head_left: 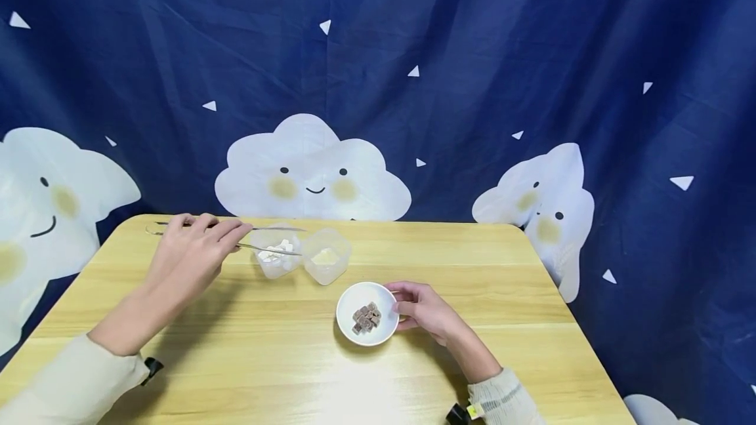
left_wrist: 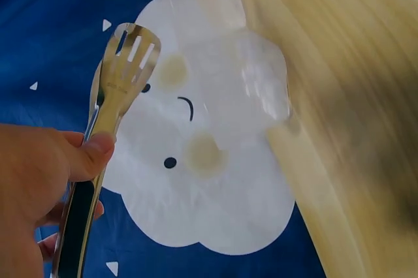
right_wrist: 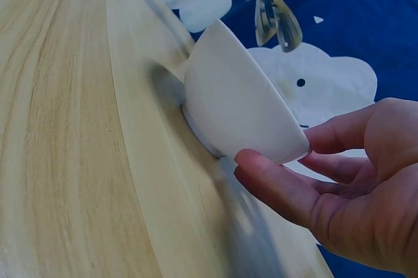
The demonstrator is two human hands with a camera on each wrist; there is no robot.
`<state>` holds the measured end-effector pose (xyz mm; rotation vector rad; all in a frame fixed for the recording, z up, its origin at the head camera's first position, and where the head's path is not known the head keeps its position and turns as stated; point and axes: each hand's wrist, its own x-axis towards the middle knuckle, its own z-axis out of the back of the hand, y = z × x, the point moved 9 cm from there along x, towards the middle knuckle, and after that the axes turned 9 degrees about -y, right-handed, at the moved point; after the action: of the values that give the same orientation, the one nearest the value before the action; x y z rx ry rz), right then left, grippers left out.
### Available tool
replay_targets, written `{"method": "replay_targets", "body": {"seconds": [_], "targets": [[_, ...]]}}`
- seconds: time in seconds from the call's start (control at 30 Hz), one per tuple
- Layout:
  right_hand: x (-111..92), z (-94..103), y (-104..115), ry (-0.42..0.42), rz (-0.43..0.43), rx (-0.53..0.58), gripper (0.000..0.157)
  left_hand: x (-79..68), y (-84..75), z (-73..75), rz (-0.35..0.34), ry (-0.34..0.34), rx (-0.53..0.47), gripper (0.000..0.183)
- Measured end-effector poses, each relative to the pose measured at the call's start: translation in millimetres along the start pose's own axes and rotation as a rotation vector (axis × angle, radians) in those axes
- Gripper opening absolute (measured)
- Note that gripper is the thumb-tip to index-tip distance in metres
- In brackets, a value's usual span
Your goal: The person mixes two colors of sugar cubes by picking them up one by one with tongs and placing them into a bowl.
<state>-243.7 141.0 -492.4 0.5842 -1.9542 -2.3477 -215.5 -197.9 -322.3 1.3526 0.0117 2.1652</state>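
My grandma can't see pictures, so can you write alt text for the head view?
At a wooden table, a person's left hand holds metal tongs near two translucent containers; the right hand holds a white bowl of brown cubes.

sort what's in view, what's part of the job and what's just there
Likely in the job:
slotted metal tongs, in left hand
white bowl, held by right hand
brown cubes in the bowl
left plastic container
right plastic container

Likely just there:
cloud-print curtain
wood-grain table
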Motion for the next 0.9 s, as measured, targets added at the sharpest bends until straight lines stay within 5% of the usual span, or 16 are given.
{"method": "replay_targets", "body": {"seconds": [0.33, 0.6, 0.9], "targets": [[-1.1, 0.0, -0.4, -0.002, 0.003, -0.004, 0.049, -1.4, 15.6, -3.3, -0.016, 0.053, 0.009, 0.029], [-1.0, -1.3, 0.3, 0.008, 0.009, -0.003, 0.051, -5.4, 22.2, -17.0, -0.022, 0.148, 0.021, 0.042], [-0.7, 0.0, 1.2, 0.004, 0.014, -0.014, 0.049, 1.4, 17.6, -28.7, -0.049, 0.109, 0.029, 0.03]]}}
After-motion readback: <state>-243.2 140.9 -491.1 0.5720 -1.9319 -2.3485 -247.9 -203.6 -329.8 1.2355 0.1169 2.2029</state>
